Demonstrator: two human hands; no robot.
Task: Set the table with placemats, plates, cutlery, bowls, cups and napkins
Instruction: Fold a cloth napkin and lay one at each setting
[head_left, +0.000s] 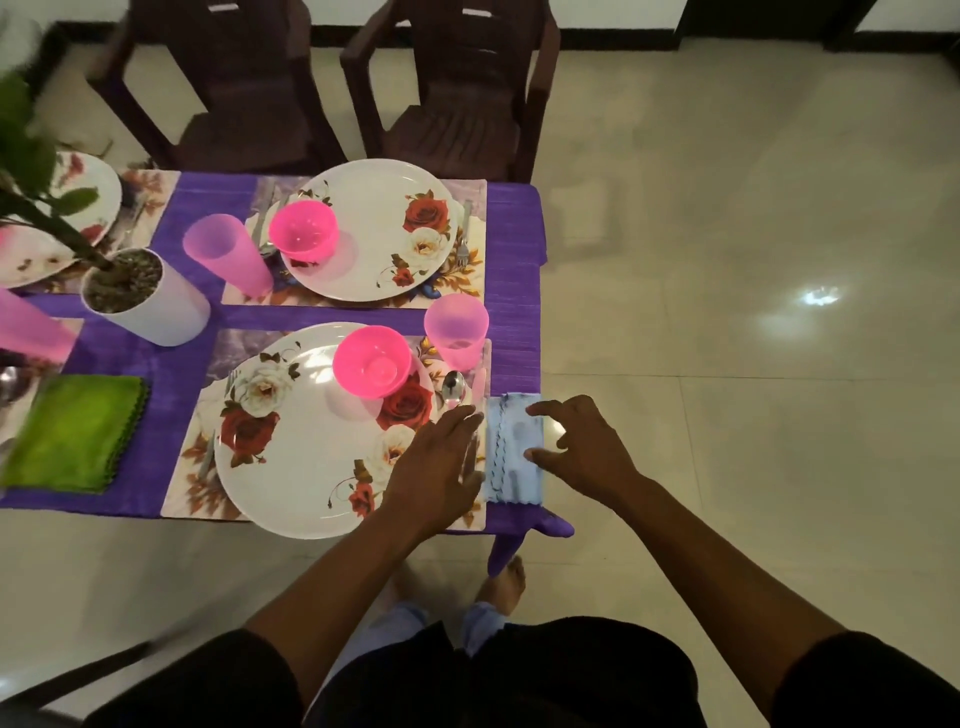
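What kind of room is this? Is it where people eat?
Most likely a home dining room. A table with a purple cloth is set with flowered plates on placemats, dark chairs are pulled up on the far side, and a potted plant stands on it.

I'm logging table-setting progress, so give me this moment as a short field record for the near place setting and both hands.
napkin: light blue folded cloth napkin, on the purple table edge right of the floral placemat
left hand: left hand, fingers straight, over the placemat's right edge beside the napkin
right hand: right hand, fingers spread and bent above the napkin
plate: white rose-print plate, carrying a pink plastic bowl
cup: translucent pink plastic cup, upright
spare: green folded cloth
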